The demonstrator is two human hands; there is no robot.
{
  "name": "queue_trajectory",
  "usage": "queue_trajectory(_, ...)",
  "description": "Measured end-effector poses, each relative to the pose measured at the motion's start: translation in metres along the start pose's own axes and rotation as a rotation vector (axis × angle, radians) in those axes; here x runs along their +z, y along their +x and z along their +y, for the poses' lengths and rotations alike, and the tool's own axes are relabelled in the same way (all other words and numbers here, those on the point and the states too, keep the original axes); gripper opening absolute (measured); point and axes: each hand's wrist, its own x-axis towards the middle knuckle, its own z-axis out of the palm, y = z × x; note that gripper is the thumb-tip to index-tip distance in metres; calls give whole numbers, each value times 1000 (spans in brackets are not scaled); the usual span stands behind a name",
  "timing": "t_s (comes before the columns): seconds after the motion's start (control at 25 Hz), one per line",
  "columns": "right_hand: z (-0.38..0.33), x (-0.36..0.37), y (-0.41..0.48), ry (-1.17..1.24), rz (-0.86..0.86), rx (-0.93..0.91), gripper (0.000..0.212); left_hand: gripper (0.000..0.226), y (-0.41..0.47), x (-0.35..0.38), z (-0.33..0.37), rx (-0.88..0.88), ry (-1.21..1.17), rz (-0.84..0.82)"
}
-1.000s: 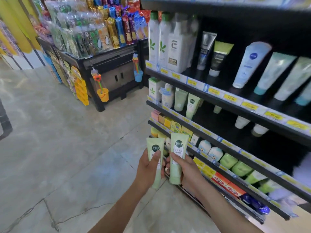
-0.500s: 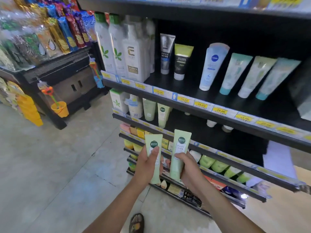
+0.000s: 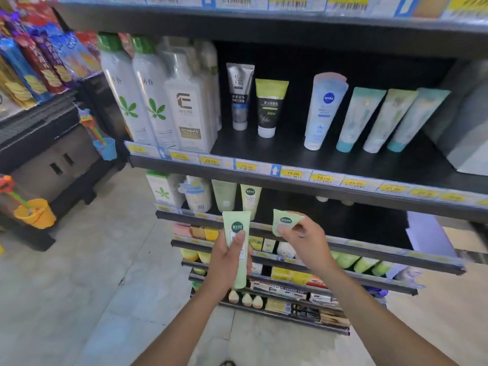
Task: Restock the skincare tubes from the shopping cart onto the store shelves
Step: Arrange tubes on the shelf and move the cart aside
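Observation:
I hold two pale green skincare tubes in front of the black store shelves. My left hand (image 3: pixel 228 262) grips one green tube (image 3: pixel 237 233) upright, thumb on its label. My right hand (image 3: pixel 303 241) pinches the second green tube (image 3: pixel 286 221) near its flat end and tips it toward the second shelf (image 3: pixel 343 228). Two matching green tubes (image 3: pixel 249 199) stand on that shelf just left of the hands. The shopping cart is out of view.
The shelf above (image 3: pixel 290 154) carries white bottles (image 3: pixel 148 101), men's tubes (image 3: pixel 272 107), a Nivea tube (image 3: pixel 323 109) and three teal-capped tubes (image 3: pixel 383 120). Lower shelves hold boxes and green jars. A snack display (image 3: pixel 39 75) with hanging toy buckets (image 3: pixel 34 213) stands left across the tiled floor.
The view has swung right and closer to the shelves. My right hand has raised its tube and tilted it toward the second shelf; my left hand keeps its tube upright.

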Motion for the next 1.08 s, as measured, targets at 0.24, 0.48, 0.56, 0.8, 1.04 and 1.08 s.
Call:
queue_trajectory(0.24,8,11,32,-183,88,-33,30,33,13,-21,-7,-8,2,-85)
queue_trajectory(0.48,27,24,65,-186,102,95,33,20,30,-29,-9,-4,31,-77)
queue_trajectory(0.56,31,26,71,-182,108,100,32,19,34,-31,-11,-16,24,-57)
queue_trajectory(0.8,45,23,78,-452,31,169,36,19,42,-33,-13,-33,39,-58)
queue_trajectory(1.04,51,24,91,-573,14,225,37,18,50,-36,-17,-32,35,-75)
queue_trajectory(1.08,51,25,93,-592,14,230,38,18,52,-36,-17,-35,40,-76)
